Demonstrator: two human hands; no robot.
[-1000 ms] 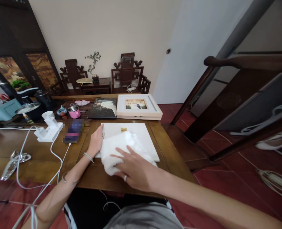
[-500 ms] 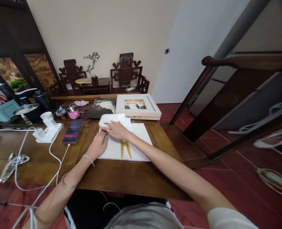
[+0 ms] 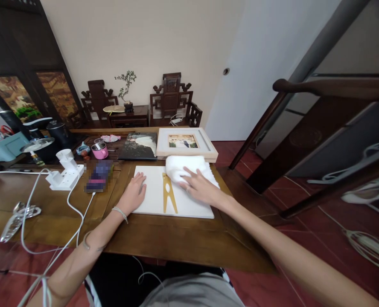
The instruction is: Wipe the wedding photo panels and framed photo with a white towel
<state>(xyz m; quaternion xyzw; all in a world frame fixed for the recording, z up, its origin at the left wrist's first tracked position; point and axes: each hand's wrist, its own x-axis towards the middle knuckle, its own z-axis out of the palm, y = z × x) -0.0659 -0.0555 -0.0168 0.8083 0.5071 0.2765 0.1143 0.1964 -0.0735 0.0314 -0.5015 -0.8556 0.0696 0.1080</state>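
Note:
A flat white panel (image 3: 151, 200) lies near the table's front edge, with a gold A-shaped piece (image 3: 167, 194) on its face that looks like a frame's stand. My left hand (image 3: 134, 192) rests on the panel's left edge, its fingers stretched out and holding nothing. On the panel's right part sits a folded white towel (image 3: 183, 164). My right hand (image 3: 202, 187) presses on the towel from above with spread fingers, and its palm side is hidden.
Behind the panel are a dark picture (image 3: 138, 145) and a light wooden picture frame (image 3: 188, 143). To the left are a phone (image 3: 99, 175), a pink cup (image 3: 100, 150), a power strip (image 3: 68, 175) with white cables, and a shiny metal object (image 3: 18, 219).
My right hand and the towel have slid right across the panel, uncovering its upper left and the top of the gold piece. The left hand stays almost in place.

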